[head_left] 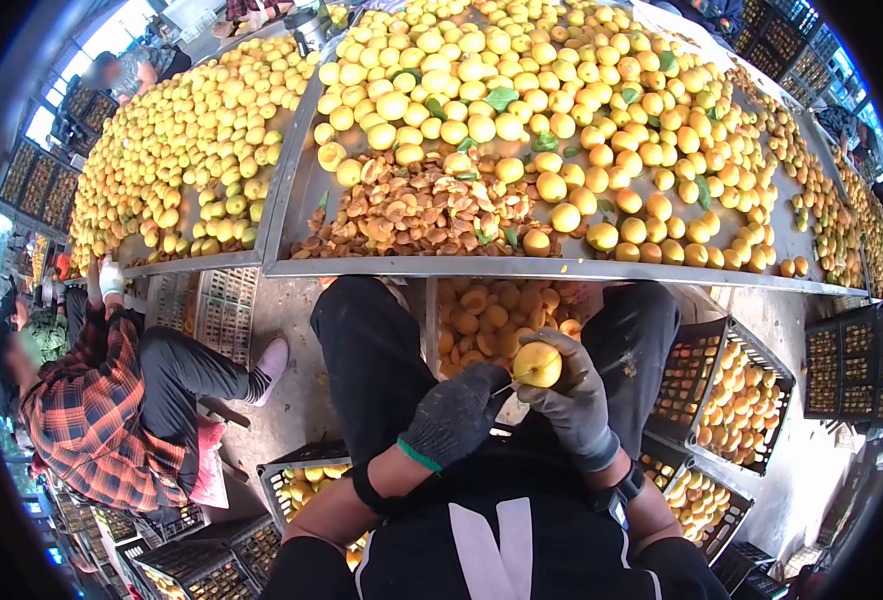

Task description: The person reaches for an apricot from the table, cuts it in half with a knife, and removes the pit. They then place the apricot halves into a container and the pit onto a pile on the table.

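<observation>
A whole yellow apricot (538, 364) sits in my right hand (574, 405), which wears a grey glove and has its fingers wrapped round the fruit. My left hand (452, 415), in a dark glove with a green cuff, is closed on a small knife (505, 388); only a thin bit of its metal shows, close against the apricot. Both hands are above my lap, between my knees. Just beyond them, below the table edge, is a container of halved apricots (482, 325).
A metal table (442, 267) holds many whole apricots (482, 70) and a heap of brown pits (422, 205). Crates of apricots (742, 400) stand at my right, another crate (307, 490) at my left. A person in a plaid shirt (97, 420) sits to the left.
</observation>
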Available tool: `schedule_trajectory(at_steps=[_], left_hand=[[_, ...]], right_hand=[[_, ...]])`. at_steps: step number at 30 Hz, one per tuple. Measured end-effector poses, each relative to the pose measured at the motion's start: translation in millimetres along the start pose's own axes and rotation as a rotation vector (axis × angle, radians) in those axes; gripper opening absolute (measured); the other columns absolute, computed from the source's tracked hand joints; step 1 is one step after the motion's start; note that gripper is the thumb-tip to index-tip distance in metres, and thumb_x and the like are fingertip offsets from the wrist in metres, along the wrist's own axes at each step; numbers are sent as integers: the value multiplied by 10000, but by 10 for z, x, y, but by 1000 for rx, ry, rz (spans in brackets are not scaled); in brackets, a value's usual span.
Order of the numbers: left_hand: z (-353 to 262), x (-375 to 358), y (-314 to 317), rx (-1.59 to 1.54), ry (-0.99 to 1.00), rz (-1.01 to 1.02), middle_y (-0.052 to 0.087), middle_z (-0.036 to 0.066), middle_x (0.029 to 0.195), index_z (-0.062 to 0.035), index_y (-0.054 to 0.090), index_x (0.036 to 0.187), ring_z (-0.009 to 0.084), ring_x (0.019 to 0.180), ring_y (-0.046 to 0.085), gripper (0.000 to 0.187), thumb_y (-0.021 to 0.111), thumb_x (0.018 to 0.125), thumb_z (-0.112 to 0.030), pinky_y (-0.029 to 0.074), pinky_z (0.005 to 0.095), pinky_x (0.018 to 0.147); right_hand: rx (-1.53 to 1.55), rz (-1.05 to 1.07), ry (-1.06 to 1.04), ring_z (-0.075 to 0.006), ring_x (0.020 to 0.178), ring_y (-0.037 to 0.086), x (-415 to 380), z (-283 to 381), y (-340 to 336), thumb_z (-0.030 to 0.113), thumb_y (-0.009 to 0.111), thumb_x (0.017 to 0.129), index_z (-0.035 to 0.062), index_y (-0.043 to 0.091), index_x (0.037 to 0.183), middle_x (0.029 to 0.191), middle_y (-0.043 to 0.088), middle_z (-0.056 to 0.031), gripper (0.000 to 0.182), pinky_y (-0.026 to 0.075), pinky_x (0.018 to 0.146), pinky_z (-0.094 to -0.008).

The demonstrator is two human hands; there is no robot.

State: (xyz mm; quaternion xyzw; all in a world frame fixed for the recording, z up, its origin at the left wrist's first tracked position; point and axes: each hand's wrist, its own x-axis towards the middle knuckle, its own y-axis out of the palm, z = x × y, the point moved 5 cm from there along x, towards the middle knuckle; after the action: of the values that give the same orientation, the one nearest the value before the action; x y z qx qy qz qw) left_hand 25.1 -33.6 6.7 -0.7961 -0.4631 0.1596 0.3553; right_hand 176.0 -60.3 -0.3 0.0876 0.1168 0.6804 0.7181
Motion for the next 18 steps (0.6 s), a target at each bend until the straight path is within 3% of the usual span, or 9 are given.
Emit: schedule_trajectory(at_steps=[2,4,10,13,16,18], left_hand=[[-34,32,-43,24,-8,2,638,176,920,-34,616,1029,349,837,638,215,631,866,-173,517,407,708],[-16,61,-52,48,-17,1,640,177,937,-26,615,1026,349,844,639,215,627,869,-172,518,404,713],[92,107,41,43,-100,43,631,203,956,-12,570,1098,356,861,635,288,619,876,-189,513,415,703],[98,145,71,107,-3,-85,632,209,930,-18,538,1145,375,860,631,326,611,883,-199,509,436,705],[123,243,102,16,-92,30,633,214,915,-21,515,1151,396,857,627,342,611,885,-212,504,458,709],[150,264,151,-10,-169,139,632,218,922,-27,501,1143,406,856,626,339,611,873,-199,499,473,712]], right_hand=[[1,36,-13,-148,1127,518,32,44,45,67,762,794,27,415,1342,1260,530,-68,650,433,987,-280],[215,4,151,-148,1119,531,51,-9,54,75,730,830,14,403,1357,1247,545,-75,624,445,968,-270],[284,-8,194,-144,1088,547,112,-100,58,152,666,900,3,393,1364,1227,552,-75,559,457,942,-262],[292,-80,198,-143,1058,554,105,-143,72,163,645,915,-5,402,1353,1195,557,-75,528,459,935,-260],[248,-138,82,-144,1038,556,142,-245,10,176,615,934,-15,412,1347,1165,556,-78,499,461,925,-259],[330,-139,116,-148,1017,566,133,-272,13,208,592,950,-19,418,1343,1142,562,-80,486,468,907,-259]])
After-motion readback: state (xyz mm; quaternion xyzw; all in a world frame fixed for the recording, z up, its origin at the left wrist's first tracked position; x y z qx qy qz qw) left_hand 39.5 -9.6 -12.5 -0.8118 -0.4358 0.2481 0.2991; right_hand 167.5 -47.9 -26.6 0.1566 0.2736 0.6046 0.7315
